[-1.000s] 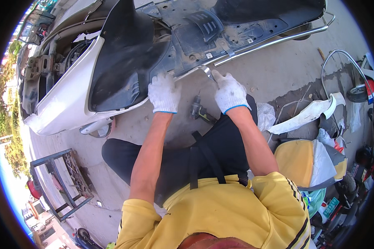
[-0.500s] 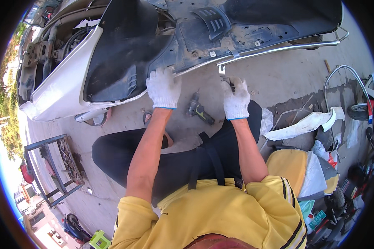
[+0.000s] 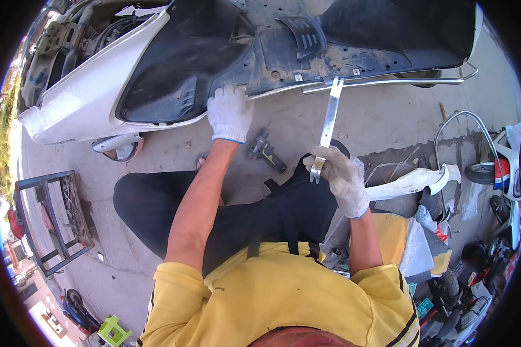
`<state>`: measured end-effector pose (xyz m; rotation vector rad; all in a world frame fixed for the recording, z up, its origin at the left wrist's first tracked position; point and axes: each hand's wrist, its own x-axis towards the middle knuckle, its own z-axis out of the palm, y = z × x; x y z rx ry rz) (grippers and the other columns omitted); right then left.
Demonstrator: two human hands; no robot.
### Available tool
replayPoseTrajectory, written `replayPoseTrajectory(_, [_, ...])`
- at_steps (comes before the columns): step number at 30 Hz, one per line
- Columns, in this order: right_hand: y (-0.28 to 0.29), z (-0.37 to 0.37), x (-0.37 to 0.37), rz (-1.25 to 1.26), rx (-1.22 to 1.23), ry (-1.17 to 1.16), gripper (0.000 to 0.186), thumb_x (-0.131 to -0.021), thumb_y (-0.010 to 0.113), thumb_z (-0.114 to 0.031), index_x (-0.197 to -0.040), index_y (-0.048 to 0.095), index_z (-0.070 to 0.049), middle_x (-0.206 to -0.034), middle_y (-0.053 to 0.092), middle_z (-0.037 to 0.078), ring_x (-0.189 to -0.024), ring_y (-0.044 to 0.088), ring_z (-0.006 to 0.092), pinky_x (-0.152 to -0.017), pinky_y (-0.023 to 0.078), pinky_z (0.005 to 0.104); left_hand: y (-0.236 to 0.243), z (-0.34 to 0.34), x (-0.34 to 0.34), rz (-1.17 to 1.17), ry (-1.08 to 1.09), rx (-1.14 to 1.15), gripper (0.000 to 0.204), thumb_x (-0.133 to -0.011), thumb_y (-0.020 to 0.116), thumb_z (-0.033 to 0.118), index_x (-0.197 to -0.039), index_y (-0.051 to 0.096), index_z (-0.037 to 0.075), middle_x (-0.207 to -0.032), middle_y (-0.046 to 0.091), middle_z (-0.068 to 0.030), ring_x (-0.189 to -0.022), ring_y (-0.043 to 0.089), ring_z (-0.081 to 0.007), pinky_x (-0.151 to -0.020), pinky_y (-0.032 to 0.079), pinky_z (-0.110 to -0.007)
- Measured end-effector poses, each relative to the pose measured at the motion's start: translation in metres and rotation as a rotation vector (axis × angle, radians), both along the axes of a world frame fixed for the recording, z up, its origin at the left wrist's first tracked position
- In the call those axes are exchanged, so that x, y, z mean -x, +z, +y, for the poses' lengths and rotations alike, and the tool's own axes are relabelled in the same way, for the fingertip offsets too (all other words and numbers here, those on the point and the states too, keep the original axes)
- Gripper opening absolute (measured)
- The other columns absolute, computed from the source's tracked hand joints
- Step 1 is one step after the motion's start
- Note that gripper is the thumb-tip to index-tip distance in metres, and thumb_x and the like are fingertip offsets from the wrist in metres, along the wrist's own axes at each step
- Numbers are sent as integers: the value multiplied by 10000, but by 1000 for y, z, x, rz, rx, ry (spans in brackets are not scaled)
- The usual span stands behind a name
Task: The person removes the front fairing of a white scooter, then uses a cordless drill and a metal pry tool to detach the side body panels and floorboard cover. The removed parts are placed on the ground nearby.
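My right hand [image 3: 342,182], in a white knit glove, grips the lower end of a shiny flat metal bracket [image 3: 331,113] with forked ends. The bracket stands nearly upright; its top fork overlaps the chrome bar [image 3: 399,82] along the vehicle's edge, and I cannot tell whether they touch. My left hand [image 3: 230,114], also gloved, is curled over the light edge trim of the white vehicle body [image 3: 87,87], beside its dusty black floor panel [image 3: 260,74]; the fingertips are partly hidden. A cordless drill [image 3: 267,151] lies on the ground between my hands.
A metal frame [image 3: 57,220] stands at the left, with a green plastic stool [image 3: 114,331] below it. To the right lie a curved chrome tube [image 3: 474,118], a broken white body panel [image 3: 414,184] and a yellow pad [image 3: 388,231], among several scooter parts.
My right hand has come down toward me and slightly right, bringing the metal bracket fully into view. The left hand stays at the vehicle's edge. The whole view has shifted slightly.
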<state>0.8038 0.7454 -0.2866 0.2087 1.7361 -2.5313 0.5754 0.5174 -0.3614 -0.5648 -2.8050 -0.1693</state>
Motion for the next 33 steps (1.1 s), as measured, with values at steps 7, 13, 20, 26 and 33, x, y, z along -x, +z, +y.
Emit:
replayPoseTrajectory(7, [-14,-25,22,-206,-60,-413,506,-962,592,29,-1466,564,1,-890,685,92,-633,537,86,-584,448,267,-3,-2,0,18,-7,-20,289,-842,787,334,-974,726,84,-1042,681,-110,-977,660,-323,-797,525,-506])
replayPoseTrajectory(13, [-76,-33,26,-68,-1213,-379,563,-949,617,-51,-1500,600,-165,-987,670,199,-869,723,376,-777,574,451,-4,-8,4,54,-78,-74,251,-826,774,307,-952,716,98,-1017,676,-104,-946,660,-324,-762,516,-505])
replayPoseTrajectory(20, [-73,-56,45,-276,-1595,-285,566,-922,672,-132,-1471,627,-264,-1066,698,146,-955,732,370,-788,574,490,-13,-14,6,75,-114,-102,272,-815,794,326,-968,717,114,-1014,667,-96,-940,657,-310,-746,509,-500])
replayPoseTrajectory(26, [-75,-59,47,-264,-1676,-340,637,-868,687,-116,-1479,614,-281,-1110,696,144,-948,736,371,-785,574,510,-14,-16,8,61,-134,-114,276,-835,791,332,-998,721,120,-1011,665,-87,-947,663,-305,-743,511,-491])
replayPoseTrajectory(33, [-70,-68,52,-326,-1787,-218,712,-841,676,-81,-1519,570,-268,-1134,681,162,-890,735,396,-755,576,512,-11,-18,8,28,-126,-89,288,-846,789,346,-1004,722,115,-1029,667,-83,-974,668,-299,-757,516,-491])
